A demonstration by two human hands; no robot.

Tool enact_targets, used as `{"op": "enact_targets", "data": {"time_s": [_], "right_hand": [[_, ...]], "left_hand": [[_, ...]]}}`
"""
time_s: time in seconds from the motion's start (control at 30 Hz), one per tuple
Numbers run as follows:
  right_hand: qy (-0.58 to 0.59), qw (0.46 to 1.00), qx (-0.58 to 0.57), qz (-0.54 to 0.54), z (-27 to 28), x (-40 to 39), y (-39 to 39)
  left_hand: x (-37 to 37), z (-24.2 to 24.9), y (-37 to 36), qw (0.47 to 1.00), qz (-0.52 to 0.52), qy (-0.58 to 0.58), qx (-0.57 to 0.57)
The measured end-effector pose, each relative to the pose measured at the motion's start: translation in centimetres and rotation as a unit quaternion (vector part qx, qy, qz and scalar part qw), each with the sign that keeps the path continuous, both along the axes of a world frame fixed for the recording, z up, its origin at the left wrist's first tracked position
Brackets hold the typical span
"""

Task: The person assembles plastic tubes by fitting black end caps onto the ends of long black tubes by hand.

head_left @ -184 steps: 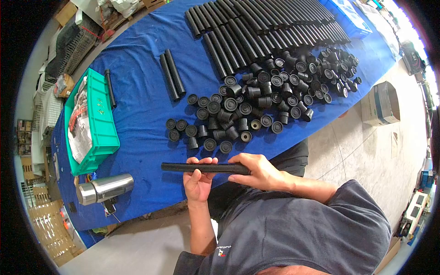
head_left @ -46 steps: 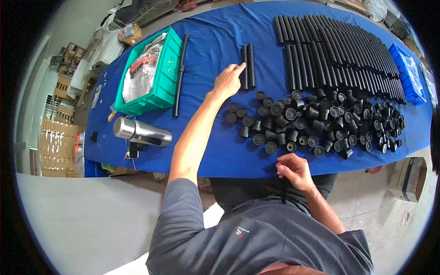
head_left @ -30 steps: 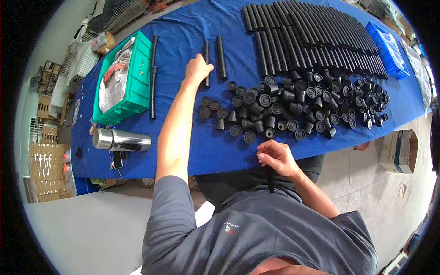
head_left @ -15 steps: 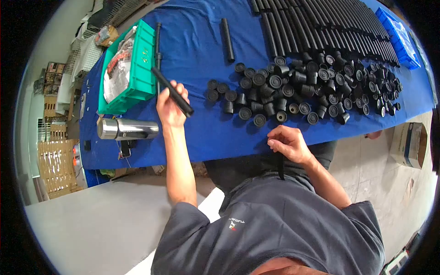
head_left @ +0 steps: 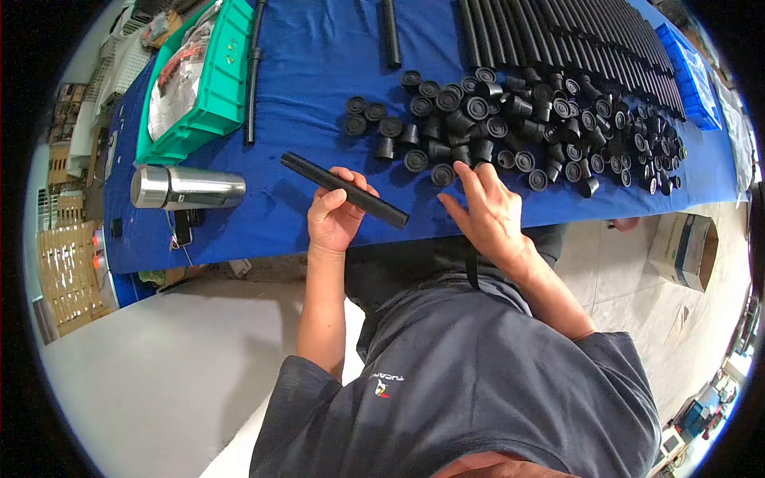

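My left hand [head_left: 336,217] is closed around a short black tube [head_left: 376,205], which slants down to the right above the near part of the blue cloth. Its thumb lies across the tube, and both tube ends stick out free. My right hand [head_left: 492,213] reaches over the near edge of a pile of black end caps [head_left: 518,111]. The thumb and fingers of that hand are apart, with the fingertips at the nearest caps. Whether they touch a cap is hard to tell.
Rows of black tubes [head_left: 574,36] lie behind the caps, and one lone tube [head_left: 390,36] lies left of them. At the left are a green crate [head_left: 227,76], a long black rod [head_left: 253,95] and a steel flask [head_left: 203,188]. A blue bin [head_left: 689,76] stands far right.
My left hand has brought the tube rightward and nearer to my body, away from the green crate. My right hand has moved forward to the caps, its fingers spreading from a curled pose.
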State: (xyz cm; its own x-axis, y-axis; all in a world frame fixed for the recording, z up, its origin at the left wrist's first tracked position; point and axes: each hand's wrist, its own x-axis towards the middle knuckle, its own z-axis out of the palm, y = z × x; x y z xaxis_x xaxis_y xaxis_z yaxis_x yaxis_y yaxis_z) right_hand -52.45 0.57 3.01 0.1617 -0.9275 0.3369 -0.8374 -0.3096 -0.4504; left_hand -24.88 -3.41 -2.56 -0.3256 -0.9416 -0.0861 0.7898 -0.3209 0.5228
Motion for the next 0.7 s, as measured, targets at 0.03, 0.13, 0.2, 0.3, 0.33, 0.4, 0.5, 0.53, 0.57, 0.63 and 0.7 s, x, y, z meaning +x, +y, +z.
{"op": "enact_targets", "data": {"time_s": [0.03,0.13,0.2,0.3,0.33,0.4,0.5,0.53,0.57,0.63,0.7], "right_hand": [[0.011,1.0,0.001,0.003,0.0,0.2,-0.3],[0.037,0.999,0.019,0.008,-0.1,0.7,-1.2],[0.052,0.998,0.045,0.01,-0.2,1.1,-1.4],[0.058,0.997,0.054,0.008,-0.5,1.7,-1.4],[0.055,0.997,0.05,0.007,-0.8,1.7,-1.5],[0.05,0.998,0.041,0.006,-1.3,1.7,-1.6],[0.041,0.998,0.056,0.012,-1.3,1.5,-1.4],[0.018,0.998,0.056,0.011,-0.8,1.5,-0.9],[-0.009,0.999,0.049,0.016,-0.1,1.4,0.2],[-0.048,0.996,0.044,0.054,1.6,0.3,2.2],[-0.078,0.996,0.032,0.019,1.2,-1.2,3.7]], "left_hand": [[0.1,0.0,-0.1,1.0,-0.001,0.007,-0.001],[-0.1,0.2,0.1,1.0,0.013,0.001,-0.006],[-0.1,0.1,0.1,1.0,0.015,0.0,-0.007],[0.0,0.0,0.1,1.0,0.016,0.0,-0.007],[0.0,0.0,0.2,1.0,0.015,0.0,-0.008],[0.1,0.1,0.2,1.0,0.01,0.005,-0.01],[0.2,0.3,0.3,1.0,0.014,0.004,-0.002],[0.1,0.3,0.4,1.0,0.015,0.005,0.003],[0.2,0.1,0.3,1.0,0.005,0.013,-0.009],[0.4,-0.2,0.3,1.0,0.003,0.017,-0.008],[0.3,-0.3,0.1,1.0,0.001,0.024,-0.013]]}}
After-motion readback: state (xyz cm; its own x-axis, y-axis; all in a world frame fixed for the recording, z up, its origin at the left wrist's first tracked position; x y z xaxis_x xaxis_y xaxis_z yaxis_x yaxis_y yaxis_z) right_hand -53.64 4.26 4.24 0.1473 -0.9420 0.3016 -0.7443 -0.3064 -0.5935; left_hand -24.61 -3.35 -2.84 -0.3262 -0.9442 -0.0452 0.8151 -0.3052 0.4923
